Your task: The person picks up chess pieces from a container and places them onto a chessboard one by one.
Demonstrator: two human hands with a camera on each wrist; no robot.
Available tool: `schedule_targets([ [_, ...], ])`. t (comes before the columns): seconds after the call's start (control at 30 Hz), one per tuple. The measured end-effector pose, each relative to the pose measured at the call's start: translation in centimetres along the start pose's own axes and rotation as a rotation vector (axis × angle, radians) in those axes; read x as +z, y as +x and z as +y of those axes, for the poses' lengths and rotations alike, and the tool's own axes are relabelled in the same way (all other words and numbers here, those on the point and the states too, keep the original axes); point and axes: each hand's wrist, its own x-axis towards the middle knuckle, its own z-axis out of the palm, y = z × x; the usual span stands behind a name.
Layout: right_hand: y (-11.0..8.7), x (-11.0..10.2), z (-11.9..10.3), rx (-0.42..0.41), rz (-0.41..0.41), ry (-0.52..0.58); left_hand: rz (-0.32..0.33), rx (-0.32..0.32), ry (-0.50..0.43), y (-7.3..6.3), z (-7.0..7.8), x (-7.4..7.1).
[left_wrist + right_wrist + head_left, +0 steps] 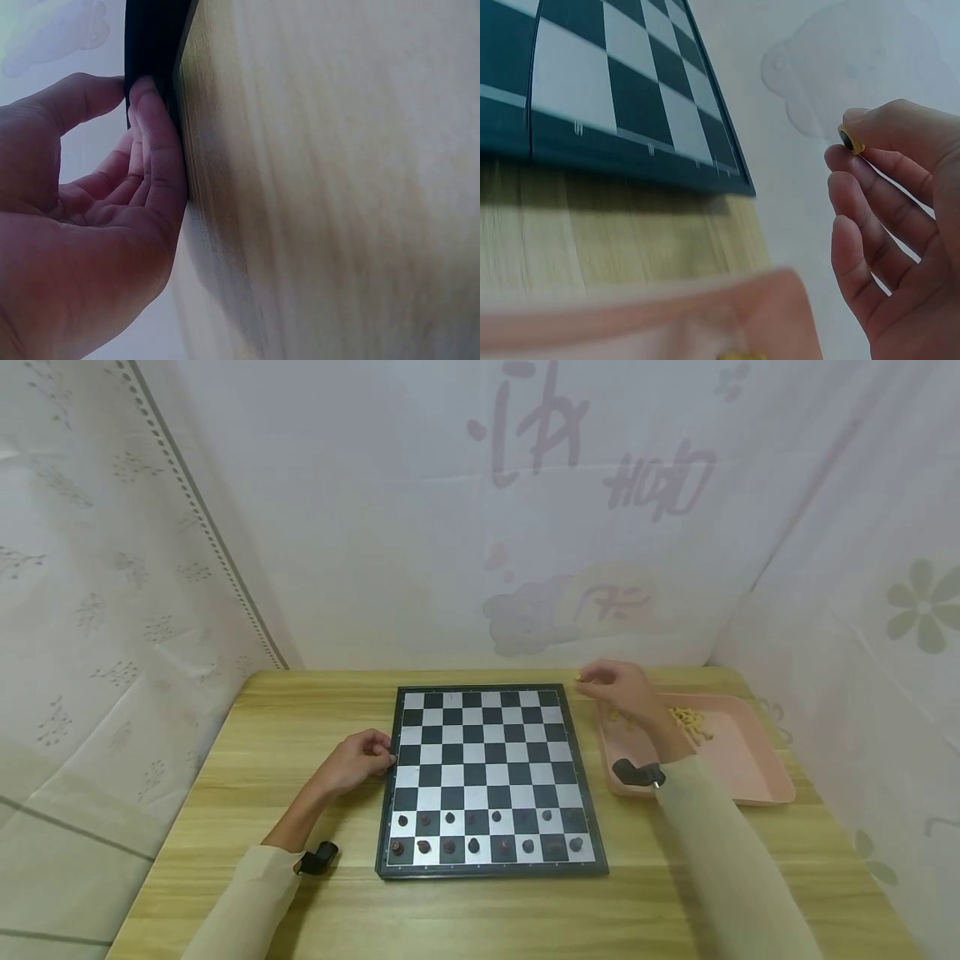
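Note:
A black-and-white chessboard (480, 752) lies on the table, with dark chess pieces in the two rows nearest me. My left hand (358, 762) grips its left edge; in the left wrist view the thumb is on one face of the dark rim (154, 37) and the fingers are against the other side. Beyond the board's far right corner, my right hand (622, 689) is raised over the tray's far left part. Between thumb and index finger it pinches a small yellow chess piece (851, 140), whose dark round base shows in the right wrist view. The other fingers curl loosely.
Right of the board stands a pink tray (750, 760) with a pile of yellow chess pieces (690, 722) inside; my right forearm crosses over it. The wooden table (300, 710) meets printed white cloth (390, 527) at the back, with more cloth at both sides.

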Motion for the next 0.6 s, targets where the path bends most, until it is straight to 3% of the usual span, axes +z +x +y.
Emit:
schedule_targets([
  [0.47,2.1,3.0,-2.7,-0.093,-0.042,0.039,0.003,0.021,-0.002,0.1,-0.1,0.0],
  [0.6,3.0,4.1,-3.2,-0.08,-0.053,0.016,0.004,0.015,-0.004,0.1,-0.2,0.0],
])
